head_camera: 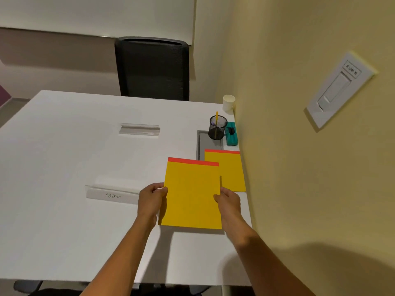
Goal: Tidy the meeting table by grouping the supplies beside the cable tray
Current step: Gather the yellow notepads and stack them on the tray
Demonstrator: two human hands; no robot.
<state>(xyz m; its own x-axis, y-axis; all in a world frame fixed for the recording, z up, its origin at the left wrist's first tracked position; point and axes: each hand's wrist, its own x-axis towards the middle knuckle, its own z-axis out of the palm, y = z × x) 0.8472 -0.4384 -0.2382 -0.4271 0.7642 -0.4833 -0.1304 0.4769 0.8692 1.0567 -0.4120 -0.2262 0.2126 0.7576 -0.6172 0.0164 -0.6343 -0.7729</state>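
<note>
1. Table (64, 167): smooth white top, matt with a soft sheen.
2. Yellow notepad (192, 195), held near the right edge: matt paper, red binding strip along its far end. Second notepad (230, 171), against the right edge: same paper, same red strip.
3. Cable tray (202, 144), right edge: grey recess, looks like matt metal or plastic; cannot tell which.
4. Pen cup (217, 127): black wire mesh.
5. Eraser (231, 133): teal plastic body, slightly glossy.
6. Cup (228, 102), far right corner: white, matt, papery.
7. Name stands (139, 129) and (113, 194): clear glossy acrylic; the near one holds a white card.
8. Chair back (152, 69): black woven mesh.
</note>
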